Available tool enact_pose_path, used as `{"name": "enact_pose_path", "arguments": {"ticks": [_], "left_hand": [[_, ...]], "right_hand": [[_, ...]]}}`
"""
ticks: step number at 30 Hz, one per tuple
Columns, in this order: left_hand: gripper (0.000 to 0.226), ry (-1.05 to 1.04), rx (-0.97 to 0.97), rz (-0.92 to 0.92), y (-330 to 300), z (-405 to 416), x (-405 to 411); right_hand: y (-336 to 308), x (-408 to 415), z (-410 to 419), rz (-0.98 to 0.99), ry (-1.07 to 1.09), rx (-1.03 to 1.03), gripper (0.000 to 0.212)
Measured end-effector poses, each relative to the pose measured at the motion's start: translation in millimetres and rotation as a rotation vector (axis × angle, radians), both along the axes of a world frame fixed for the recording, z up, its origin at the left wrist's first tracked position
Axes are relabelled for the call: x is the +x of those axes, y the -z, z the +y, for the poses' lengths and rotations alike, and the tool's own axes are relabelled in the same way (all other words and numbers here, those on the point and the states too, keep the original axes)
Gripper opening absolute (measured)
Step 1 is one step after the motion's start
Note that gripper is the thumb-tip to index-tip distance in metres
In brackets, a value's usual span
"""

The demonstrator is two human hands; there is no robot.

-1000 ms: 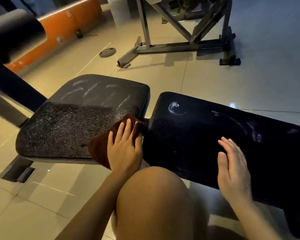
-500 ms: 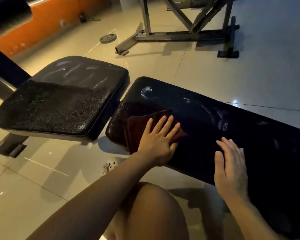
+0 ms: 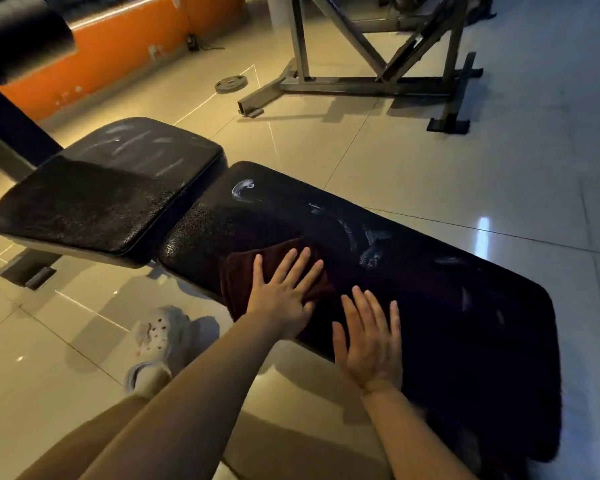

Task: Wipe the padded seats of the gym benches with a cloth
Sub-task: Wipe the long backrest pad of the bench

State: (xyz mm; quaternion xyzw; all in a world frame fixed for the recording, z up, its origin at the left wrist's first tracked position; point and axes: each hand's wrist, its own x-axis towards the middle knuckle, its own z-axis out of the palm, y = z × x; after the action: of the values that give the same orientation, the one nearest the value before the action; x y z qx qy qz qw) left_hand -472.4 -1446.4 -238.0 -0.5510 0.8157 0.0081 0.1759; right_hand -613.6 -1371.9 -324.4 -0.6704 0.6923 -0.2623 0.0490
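Dark maroon cloth (image 3: 243, 271) is pressed flat-fingered by the left hand (image 3: 281, 289) onto the long black padded bench (image 3: 447, 289); right hand (image 3: 369, 337) is laid flat, relaxed, just beside.

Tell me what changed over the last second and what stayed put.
The left hand slid the dark red cloth off the short seat pad, across the gap and rightward along the long back pad, pressing it flat. The right hand stayed flat on the long pad's near edge. White smears ahead of the cloth remain.

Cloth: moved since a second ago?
Yes. The cloth went rightward under the left hand, off the seat pad, across the gap onto the long back pad.
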Motion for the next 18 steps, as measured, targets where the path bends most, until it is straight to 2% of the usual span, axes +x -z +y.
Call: {"name": "enact_pose_path", "arguments": {"ticks": [4, 11, 15, 18], "left_hand": [[0.061, 0.002, 0.001, 0.011, -1, 1, -3], [0.055, -0.017, -0.181, 0.143, 10, 8, 20], [0.063, -0.155, -0.270, 0.200, 6, -4, 61], [0.057, -0.267, -0.325, 0.239, -5, -20, 103]], "right_hand": [[3, -3, -1, 0.009, 0.008, 0.005, 0.058], [8, -4, -1, -0.008, 0.000, -0.027, 0.057], [9, -2, 3, -0.006, -0.015, -0.038, 0.056], [8, -2, 0, 0.021, -0.003, -0.033, 0.059]]}}
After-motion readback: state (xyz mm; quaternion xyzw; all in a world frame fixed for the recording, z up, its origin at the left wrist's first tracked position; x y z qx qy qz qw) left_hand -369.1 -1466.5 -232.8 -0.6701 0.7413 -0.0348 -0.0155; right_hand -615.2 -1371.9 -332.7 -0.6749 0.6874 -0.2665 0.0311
